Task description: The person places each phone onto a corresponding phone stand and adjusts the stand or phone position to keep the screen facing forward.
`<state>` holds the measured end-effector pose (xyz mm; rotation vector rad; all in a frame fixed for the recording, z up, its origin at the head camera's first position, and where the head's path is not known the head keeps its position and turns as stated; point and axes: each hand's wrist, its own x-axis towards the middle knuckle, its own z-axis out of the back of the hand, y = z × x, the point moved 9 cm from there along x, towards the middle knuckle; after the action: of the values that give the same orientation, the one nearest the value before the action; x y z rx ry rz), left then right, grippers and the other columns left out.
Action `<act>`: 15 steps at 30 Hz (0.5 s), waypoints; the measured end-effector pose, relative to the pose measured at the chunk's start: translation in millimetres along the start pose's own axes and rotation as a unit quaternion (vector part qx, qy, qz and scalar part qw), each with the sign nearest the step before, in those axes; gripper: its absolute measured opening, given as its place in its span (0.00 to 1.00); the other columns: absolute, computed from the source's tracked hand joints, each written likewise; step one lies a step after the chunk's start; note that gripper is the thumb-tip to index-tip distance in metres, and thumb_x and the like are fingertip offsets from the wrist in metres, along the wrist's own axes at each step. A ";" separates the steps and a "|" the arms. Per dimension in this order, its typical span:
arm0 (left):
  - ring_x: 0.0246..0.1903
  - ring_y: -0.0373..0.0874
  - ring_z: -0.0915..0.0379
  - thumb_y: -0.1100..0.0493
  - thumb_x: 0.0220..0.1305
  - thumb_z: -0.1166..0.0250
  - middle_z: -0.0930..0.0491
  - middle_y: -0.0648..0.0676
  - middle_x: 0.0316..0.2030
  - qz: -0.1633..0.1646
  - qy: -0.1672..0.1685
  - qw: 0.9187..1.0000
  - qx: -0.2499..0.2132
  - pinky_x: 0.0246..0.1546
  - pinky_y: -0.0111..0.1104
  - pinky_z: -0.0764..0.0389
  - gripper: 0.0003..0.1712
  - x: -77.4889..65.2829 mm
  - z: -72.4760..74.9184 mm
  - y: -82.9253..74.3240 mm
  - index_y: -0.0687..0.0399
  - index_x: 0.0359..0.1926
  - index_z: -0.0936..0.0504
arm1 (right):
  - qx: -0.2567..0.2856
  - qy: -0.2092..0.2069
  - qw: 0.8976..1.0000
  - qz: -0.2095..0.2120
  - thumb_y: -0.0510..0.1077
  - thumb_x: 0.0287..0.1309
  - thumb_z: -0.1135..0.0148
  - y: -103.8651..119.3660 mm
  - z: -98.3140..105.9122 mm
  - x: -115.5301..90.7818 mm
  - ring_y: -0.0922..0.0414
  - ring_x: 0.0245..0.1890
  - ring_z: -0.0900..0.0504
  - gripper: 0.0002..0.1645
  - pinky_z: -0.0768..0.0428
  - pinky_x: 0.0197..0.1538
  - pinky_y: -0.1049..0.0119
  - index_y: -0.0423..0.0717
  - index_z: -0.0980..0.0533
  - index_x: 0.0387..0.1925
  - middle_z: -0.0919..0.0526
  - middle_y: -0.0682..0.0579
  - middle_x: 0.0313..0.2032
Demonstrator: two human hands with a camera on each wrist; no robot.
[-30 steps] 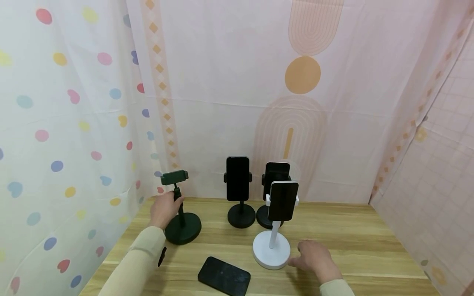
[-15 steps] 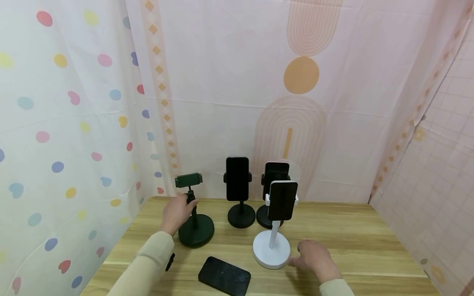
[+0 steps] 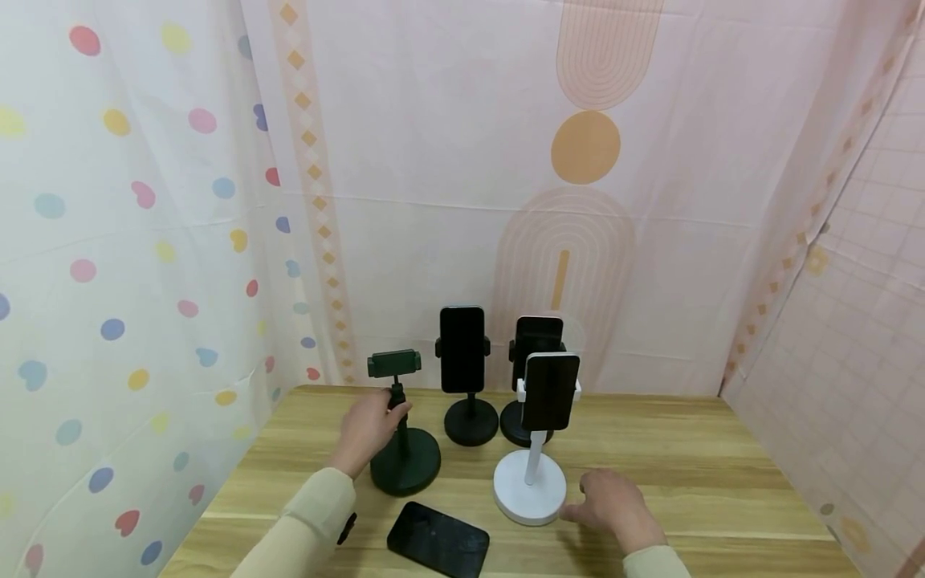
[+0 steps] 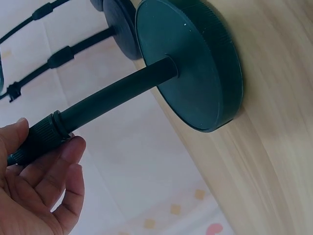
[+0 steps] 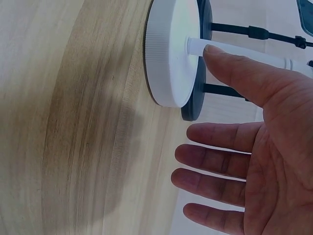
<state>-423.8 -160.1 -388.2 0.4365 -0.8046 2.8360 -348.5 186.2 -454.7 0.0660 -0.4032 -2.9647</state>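
My left hand [image 3: 367, 429] grips the ribbed collar high on the pole of a dark green phone stand [image 4: 117, 100]. Its round base [image 4: 195, 63] is at the wooden tabletop; whether it touches is unclear. The stand's clamp [image 3: 393, 364] has no phone in it. With fingers extended and apart, my right hand [image 5: 279, 152] is beside a white phone stand [image 3: 530, 487], just right of its base. A phone [image 3: 551, 392] sits upright in the white stand's clamp. Between my forearms, a dark phone [image 3: 438, 539] lies flat on the table near the front.
Behind stand two black phone stands, the left one [image 3: 471, 422] and the right one [image 3: 515, 424], each holding an upright phone. The white stand partly hides the right one. A patterned curtain [image 3: 433, 241] hangs along the table's back edge, and others close both sides.
My left hand has carried the green stand to the right and slightly nearer, closer to the left black stand. My right hand and the other stands have stayed in place.
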 end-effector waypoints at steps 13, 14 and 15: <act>0.20 0.43 0.33 0.53 0.69 0.35 0.26 0.50 0.20 -0.035 -0.002 0.999 -0.015 0.23 0.36 0.31 0.15 -10.3 -12.5 -28.7 0.55 0.27 0.23 | 0.012 -0.005 1.000 0.005 0.57 0.44 0.25 0.7 -0.6 -1.0 0.45 0.36 0.18 0.27 0.20 0.40 0.48 0.37 0.19 0.34 0.17 0.46 0.33; 0.19 0.43 0.33 0.53 0.69 0.35 0.27 0.49 0.20 -0.038 -0.001 0.999 -0.018 0.23 0.36 0.31 0.15 -10.6 -13.8 -30.3 0.55 0.27 0.23 | 0.012 -0.005 1.000 0.004 0.56 0.44 0.25 0.8 -0.7 -1.2 0.45 0.36 0.18 0.27 0.20 0.40 0.48 0.37 0.19 0.34 0.17 0.46 0.33; 0.19 0.42 0.34 0.53 0.69 0.35 0.27 0.49 0.20 -0.039 0.000 0.999 -0.020 0.22 0.36 0.32 0.15 -10.8 -15.2 -31.7 0.55 0.26 0.23 | 0.012 -0.006 1.000 0.004 0.56 0.44 0.25 1.1 -0.6 -1.5 0.45 0.36 0.18 0.26 0.20 0.40 0.48 0.37 0.19 0.34 0.17 0.46 0.33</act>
<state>-409.9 -126.1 -388.6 0.4516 -0.8240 2.7429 -346.9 185.2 -455.0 0.0487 -0.4410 -2.9531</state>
